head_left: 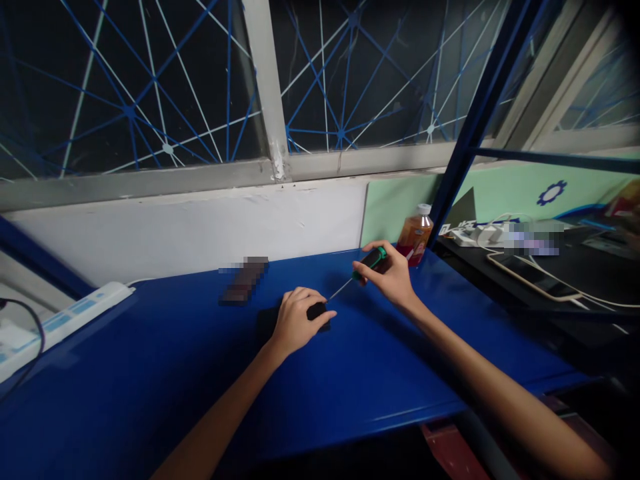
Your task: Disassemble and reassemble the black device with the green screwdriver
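From the head camera, your right hand [393, 273] is closed around the green and black handle of a screwdriver [361, 269], thumb and fingers wrapped over the grip. The thin metal shaft runs down and to the left from that grip, and its tip meets a small black object [317, 312] that lies on the blue table [150, 373]. Whether the tip actually touches the object or sits just above it, you cannot tell from here.

Your left hand [296, 321] rests on top of that same black object, fingers curled over it and pressing it against the table, so it is held flat rather than lifted. Most of the object is hidden under your palm; only its right end shows beside your fingertips, just below the screwdriver tip. A darker patch shows on the table under your left hand; what it is cannot be made out.

Just behind your right hand, close to the wall, stands an orange bottle [415, 235] with a white cap, upright. Beyond your left hand, further toward the wall, lies a dark blurred item [243, 280]. Well off to the left of both hands, a white power strip [65, 319] lies along the table edge. To the right of the screwdriver grip, on a separate dark surface, a phone [533, 277] lies flat among white cables [575, 287].
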Demonstrator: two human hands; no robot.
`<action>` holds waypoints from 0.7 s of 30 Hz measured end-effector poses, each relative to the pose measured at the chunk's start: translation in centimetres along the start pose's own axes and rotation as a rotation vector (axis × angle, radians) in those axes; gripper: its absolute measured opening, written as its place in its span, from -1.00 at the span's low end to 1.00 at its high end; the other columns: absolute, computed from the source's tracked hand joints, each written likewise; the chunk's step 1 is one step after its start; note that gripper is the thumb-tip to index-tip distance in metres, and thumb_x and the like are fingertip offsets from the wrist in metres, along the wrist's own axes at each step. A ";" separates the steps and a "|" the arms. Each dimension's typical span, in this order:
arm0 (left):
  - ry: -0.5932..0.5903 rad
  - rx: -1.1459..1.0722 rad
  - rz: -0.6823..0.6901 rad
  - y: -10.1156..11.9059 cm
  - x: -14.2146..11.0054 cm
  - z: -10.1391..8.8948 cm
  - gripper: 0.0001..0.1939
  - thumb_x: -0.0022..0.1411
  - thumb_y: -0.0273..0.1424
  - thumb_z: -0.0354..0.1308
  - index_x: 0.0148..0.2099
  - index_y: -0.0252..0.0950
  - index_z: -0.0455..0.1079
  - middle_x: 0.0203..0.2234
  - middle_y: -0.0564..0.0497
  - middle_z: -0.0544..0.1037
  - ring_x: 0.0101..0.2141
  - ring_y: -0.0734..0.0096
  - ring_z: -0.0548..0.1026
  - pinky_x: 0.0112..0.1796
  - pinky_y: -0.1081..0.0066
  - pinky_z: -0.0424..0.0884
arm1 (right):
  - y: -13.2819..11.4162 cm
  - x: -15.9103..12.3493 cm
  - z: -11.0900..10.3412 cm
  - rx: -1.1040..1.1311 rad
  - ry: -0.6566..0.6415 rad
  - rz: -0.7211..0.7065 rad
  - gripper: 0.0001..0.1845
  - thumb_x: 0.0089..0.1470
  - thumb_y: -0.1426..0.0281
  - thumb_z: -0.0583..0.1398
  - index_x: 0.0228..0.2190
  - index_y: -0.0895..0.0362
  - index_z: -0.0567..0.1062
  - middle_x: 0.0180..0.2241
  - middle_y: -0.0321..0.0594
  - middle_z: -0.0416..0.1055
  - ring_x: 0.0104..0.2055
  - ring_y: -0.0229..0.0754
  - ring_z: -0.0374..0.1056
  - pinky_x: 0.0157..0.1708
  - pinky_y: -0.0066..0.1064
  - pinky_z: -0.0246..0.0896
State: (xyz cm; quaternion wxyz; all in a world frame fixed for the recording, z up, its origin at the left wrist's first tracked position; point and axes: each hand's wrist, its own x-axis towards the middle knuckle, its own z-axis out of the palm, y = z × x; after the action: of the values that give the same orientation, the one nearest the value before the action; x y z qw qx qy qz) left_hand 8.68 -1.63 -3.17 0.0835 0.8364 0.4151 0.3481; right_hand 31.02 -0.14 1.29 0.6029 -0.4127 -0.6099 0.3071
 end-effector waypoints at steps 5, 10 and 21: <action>0.056 -0.100 0.007 -0.2 0.1 0.2 -0.90 0.19 -0.29 0.26 -0.33 -0.19 0.50 -0.34 0.04 0.60 -0.25 0.25 0.52 -0.20 0.21 0.37 | -0.4 -0.1 0.3 0.074 -0.010 0.023 -0.60 -0.11 0.27 0.37 -0.26 0.04 0.32 -0.60 -0.38 0.41 -0.66 -0.21 0.38 -0.65 -0.37 0.29; 0.085 -0.115 0.026 -0.2 0.1 0.2 -0.94 0.19 -0.36 0.27 -0.34 -0.20 0.51 -0.37 0.05 0.60 -0.27 0.28 0.52 -0.21 0.24 0.37 | -0.5 0.0 0.3 0.088 -0.011 0.025 -0.59 -0.13 0.28 0.37 -0.27 0.05 0.33 -0.59 -0.39 0.42 -0.67 -0.22 0.37 -0.66 -0.38 0.29; 0.114 -0.105 0.040 0.1 0.3 -0.2 -0.97 0.18 -0.42 0.27 -0.34 -0.22 0.52 -0.38 0.02 0.62 -0.28 0.27 0.53 -0.20 0.26 0.36 | -0.5 0.1 0.1 0.114 0.008 0.009 -0.62 -0.12 0.35 0.36 -0.27 0.05 0.33 -0.59 -0.40 0.43 -0.67 -0.22 0.38 -0.65 -0.40 0.30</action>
State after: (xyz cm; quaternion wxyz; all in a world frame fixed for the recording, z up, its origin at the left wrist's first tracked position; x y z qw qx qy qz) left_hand 8.72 -1.48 -2.84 0.0965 0.8179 0.3833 0.4180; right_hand 30.90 -0.24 1.77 0.6263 -0.3819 -0.5871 0.3424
